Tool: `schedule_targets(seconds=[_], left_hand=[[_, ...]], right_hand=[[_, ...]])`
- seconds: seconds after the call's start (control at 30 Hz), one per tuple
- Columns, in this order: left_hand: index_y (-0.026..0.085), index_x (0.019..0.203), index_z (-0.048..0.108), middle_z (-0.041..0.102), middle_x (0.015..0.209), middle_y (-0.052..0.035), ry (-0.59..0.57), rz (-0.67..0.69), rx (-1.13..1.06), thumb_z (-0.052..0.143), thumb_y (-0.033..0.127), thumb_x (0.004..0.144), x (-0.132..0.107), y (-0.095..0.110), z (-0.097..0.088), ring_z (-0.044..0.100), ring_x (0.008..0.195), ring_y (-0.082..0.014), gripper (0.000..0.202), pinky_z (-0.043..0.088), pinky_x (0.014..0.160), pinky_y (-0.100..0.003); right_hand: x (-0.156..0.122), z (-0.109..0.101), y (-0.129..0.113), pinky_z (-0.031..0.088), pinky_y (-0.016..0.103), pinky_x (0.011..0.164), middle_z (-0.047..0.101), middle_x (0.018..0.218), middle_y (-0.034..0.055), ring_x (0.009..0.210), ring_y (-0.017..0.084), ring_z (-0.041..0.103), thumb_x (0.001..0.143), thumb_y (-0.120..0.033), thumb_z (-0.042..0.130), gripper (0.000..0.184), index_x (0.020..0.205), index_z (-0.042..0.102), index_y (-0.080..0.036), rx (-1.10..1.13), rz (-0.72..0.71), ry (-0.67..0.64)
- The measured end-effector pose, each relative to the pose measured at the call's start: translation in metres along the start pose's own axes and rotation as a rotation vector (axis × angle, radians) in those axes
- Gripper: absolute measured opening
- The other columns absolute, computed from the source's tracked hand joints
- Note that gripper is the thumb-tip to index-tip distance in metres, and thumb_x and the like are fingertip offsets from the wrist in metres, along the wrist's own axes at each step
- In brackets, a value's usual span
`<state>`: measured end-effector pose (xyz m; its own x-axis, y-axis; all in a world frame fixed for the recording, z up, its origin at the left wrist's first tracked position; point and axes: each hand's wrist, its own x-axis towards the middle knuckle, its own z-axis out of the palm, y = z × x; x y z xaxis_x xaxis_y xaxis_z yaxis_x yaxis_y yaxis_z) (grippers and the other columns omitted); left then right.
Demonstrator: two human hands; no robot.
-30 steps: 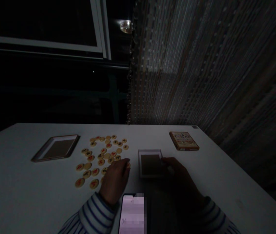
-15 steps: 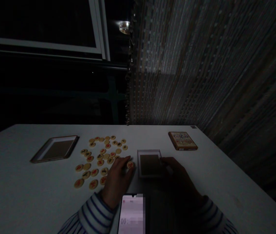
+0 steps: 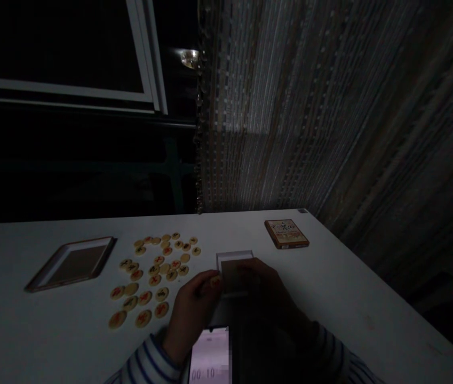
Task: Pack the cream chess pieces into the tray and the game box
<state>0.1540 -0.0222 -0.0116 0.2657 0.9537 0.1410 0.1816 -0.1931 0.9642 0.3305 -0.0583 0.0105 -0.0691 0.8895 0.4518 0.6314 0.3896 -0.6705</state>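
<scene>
**Round piece (image 3: 216,281) pinched in left hand (image 3: 188,312), close to small box (image 3: 234,257)**

Along the far edge of the white table (image 3: 354,314), right up behind everything, a stringy curtain (image 3: 250,96). Between loose pieces (image 3: 155,280) and small box, a narrow strip of table top. Wider strip between small box and game box (image 3: 287,232), over by the far right corner. Less room at the bottom, with a lit phone (image 3: 209,357) just beside the left wrist.

Left hand turned in toward the small box, with thumb and fingers closed on the round piece, red mark up. Right hand (image 3: 270,285) at the right side of the small box, with fingers bent in over it. Too dark there to tell if gripping the edge or only lying over it.

In small box, a brown bottom inside pale walls, partly hidden under the right hand. Far left, a shallow tray (image 3: 78,264), open side up, also with a brown bottom. Game box shut, with a picture on top. Loose pieces spread over the table between tray and left hand, some with red marks, some black, a few plain.
</scene>
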Motion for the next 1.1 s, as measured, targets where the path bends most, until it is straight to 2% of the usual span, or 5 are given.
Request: schedule_targets(seconds=[0.2, 0.43, 0.67, 0.87, 1.1], left_hand=[[0.018, 0.082, 0.068, 0.071, 0.078, -0.0042, -0.023, -0.037, -0.03, 0.059, 0.036, 0.069, -0.001, 0.006, 0.002, 0.065, 0.072, -0.0178, 0.024, 0.053, 0.065, -0.028], [0.02, 0.082, 0.07, 0.071, 0.082, -0.0031, -0.041, -0.1, -0.092, 0.062, 0.036, 0.068, -0.004, 0.017, 0.002, 0.064, 0.078, -0.0178, 0.023, 0.052, 0.071, -0.026], [0.017, 0.09, 0.068, 0.07, 0.088, -0.006, -0.117, -0.162, -0.147, 0.059, 0.037, 0.07, -0.006, 0.024, 0.002, 0.064, 0.079, -0.0187, 0.03, 0.051, 0.071, -0.027], [0.017, 0.089, 0.068, 0.07, 0.086, -0.0045, -0.15, -0.166, -0.187, 0.058, 0.037, 0.071, -0.006, 0.02, 0.004, 0.063, 0.078, -0.0172, 0.028, 0.05, 0.069, -0.025], [0.015, 0.085, 0.067, 0.07, 0.08, -0.0051, -0.12, -0.194, -0.152, 0.058, 0.038, 0.07, -0.006, 0.016, 0.005, 0.063, 0.073, -0.0168, 0.029, 0.049, 0.066, -0.025]], right_hand=[[-0.008, 0.012, 0.004, 0.046, 0.029, 0.073, 0.063, 0.092, 0.0046, 0.083, 0.016, 0.058, 0.081, -0.023, 0.044, 0.02, 0.094, 0.06, -0.021, 0.052, 0.039, -0.037], [-0.013, 0.011, 0.006, 0.046, 0.027, 0.075, 0.063, 0.093, 0.004, 0.084, 0.015, 0.058, 0.079, -0.021, 0.049, 0.02, 0.096, 0.06, -0.021, 0.043, 0.0, -0.062], [-0.013, 0.013, 0.002, 0.047, 0.029, 0.074, 0.064, 0.092, 0.0054, 0.083, 0.015, 0.058, 0.079, -0.024, 0.052, 0.02, 0.097, 0.06, -0.019, -0.026, -0.011, -0.08], [-0.011, 0.016, -0.002, 0.049, 0.026, 0.067, 0.064, 0.083, 0.0049, 0.075, 0.014, 0.059, 0.08, -0.028, 0.051, 0.017, 0.089, 0.063, -0.019, -0.037, -0.018, -0.031], [-0.012, 0.017, 0.003, 0.048, 0.028, 0.072, 0.064, 0.089, 0.0058, 0.082, 0.015, 0.059, 0.077, -0.025, 0.055, 0.017, 0.091, 0.062, -0.019, -0.03, -0.14, -0.036]])
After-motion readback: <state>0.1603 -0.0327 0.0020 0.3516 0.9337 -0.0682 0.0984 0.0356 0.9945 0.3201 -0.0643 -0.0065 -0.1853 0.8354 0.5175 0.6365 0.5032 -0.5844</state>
